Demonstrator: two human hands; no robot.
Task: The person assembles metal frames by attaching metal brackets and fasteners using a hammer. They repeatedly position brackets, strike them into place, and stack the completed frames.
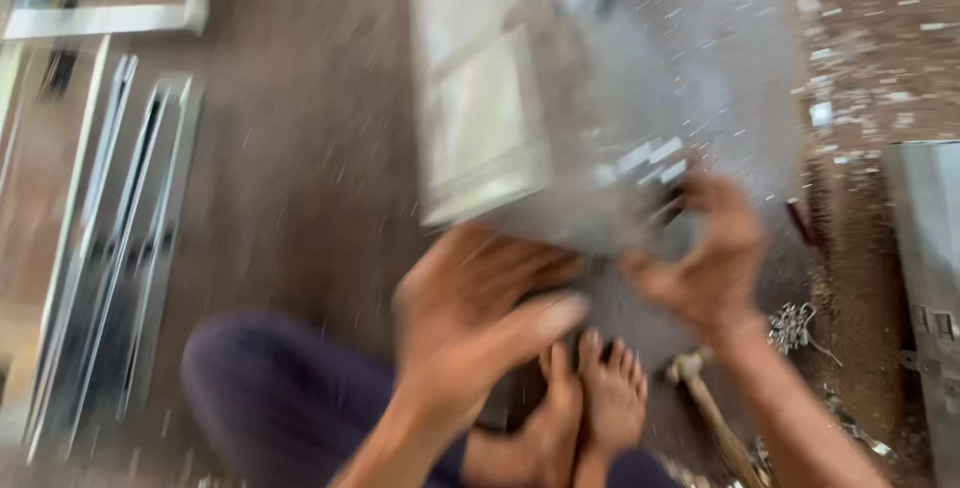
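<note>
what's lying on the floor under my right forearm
A hammer with a wooden handle lies on the floor below the right hand, beside bare feet. A small metal tangle sits nearby; blur hides what it is. The forearm covers the rest.

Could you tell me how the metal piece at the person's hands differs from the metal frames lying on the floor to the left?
The metal piece is a broad, pale panel, tilted and met by both hands, left hand and right hand. The metal frames are long, narrow rails, flat on the floor, untouched. Both look greyish metal; blur hides finer detail.
</note>
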